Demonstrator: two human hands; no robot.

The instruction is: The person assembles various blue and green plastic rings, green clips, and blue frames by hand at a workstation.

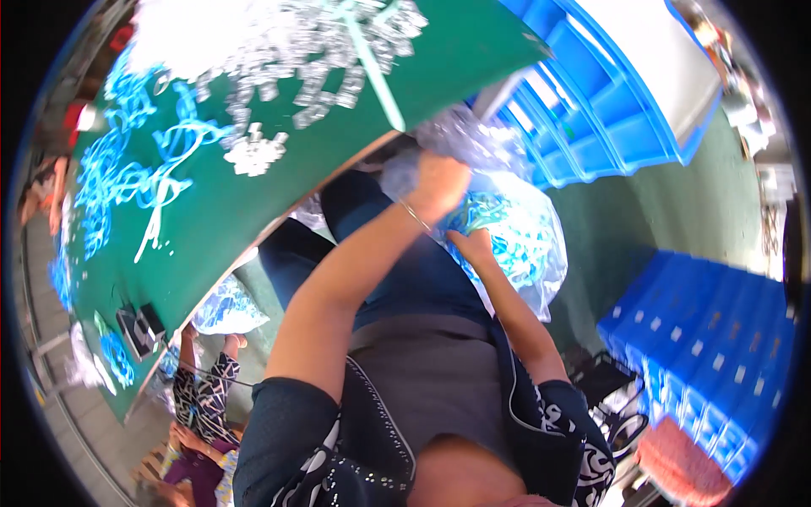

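The left hand [443,184] and right hand [475,246] seem to be working at the clear plastic bag [547,283] of blue strips [517,241] beside the legs [405,283], blur hiding whether their fingers [457,242] grip it, the next move calling for a steady two-sided hold

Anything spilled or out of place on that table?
Nothing plainly spilled, though glare hides some detail. On the green table, blue straps lie loosely tangled, and a pale green strip lies askew across clear pieces, its tip by the edge.
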